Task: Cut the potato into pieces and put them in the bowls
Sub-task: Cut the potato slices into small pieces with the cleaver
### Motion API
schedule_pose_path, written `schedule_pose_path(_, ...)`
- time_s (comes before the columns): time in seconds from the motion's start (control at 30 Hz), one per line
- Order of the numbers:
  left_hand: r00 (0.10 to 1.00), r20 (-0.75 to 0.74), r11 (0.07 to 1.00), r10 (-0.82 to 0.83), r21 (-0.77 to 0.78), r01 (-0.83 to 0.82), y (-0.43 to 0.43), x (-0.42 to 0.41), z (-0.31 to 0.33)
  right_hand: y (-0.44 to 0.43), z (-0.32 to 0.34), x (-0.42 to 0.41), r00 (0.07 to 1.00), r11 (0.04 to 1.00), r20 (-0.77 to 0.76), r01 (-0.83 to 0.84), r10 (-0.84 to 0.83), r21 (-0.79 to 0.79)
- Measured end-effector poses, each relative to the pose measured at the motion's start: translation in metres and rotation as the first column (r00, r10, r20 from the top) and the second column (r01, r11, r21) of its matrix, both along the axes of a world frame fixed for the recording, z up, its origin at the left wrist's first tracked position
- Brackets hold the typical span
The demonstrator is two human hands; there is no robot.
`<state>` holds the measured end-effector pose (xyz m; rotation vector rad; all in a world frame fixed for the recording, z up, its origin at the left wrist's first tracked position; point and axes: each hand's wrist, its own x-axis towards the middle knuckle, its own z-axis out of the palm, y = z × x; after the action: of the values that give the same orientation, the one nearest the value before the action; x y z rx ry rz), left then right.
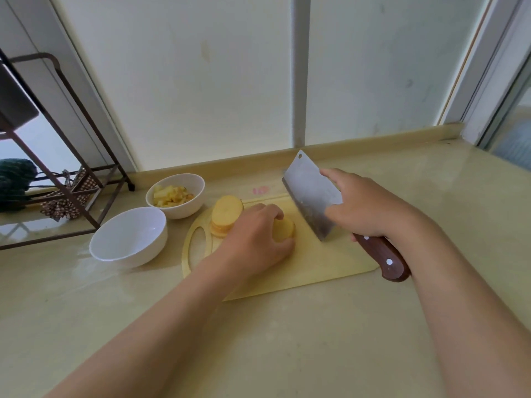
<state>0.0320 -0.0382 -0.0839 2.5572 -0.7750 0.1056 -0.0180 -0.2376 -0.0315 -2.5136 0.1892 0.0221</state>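
At frame centre, the left hand [255, 239] grips the potato [284, 230] on the cutting board [330, 262]; the right hand [365, 208] holds the cleaver [311, 193] just beside it.

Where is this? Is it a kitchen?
Most likely a home kitchen: there is a cleaver, a cutting board with potato slices, and a bowl of cut pieces on a counter.

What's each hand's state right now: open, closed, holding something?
Left hand: closed, fingers curled over the potato chunk on the cutting board.
Right hand: closed, gripping the cleaver.
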Motion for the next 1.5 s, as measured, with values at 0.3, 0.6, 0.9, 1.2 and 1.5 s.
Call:
schedule_pose_path(0.3, 0.995, 0.014, 0.987, 0.1, 0.129, -0.101, -0.022, -0.009, 0.0, -0.004, 0.0, -0.002, 1.0, 0.999, -0.019, -0.021, 0.02, -0.026)
schedule_pose_path(0.6, 0.981, -0.119, 0.982, 0.152, -0.093, -0.163, -0.012, -0.017, -0.002, 0.001, 0.002, -0.002, 0.998, 0.996, -0.044, -0.052, 0.048, -0.079)
schedule_pose_path(0.9, 0.999, 0.015, 0.999, 0.043, 0.007, -0.043, -0.011, -0.016, -0.006, 0.001, 0.004, -0.004, 0.997, 0.989, -0.056, -0.069, 0.062, -0.128)
schedule_pose_path(1.2, 0.88, 0.178, 0.894, -0.44, -0.001, 0.447, -0.002, 0.001, -0.014, 0.004, 0.004, -0.005, 0.994, 0.988, -0.082, -0.082, 0.071, -0.135)
schedule_pose_path(1.5, 0.858, 0.201, 0.867, -0.473, -0.068, 0.494, 0.007, 0.011, -0.022, 0.008, 0.006, -0.008, 0.99, 0.99, -0.111, -0.094, 0.082, -0.106)
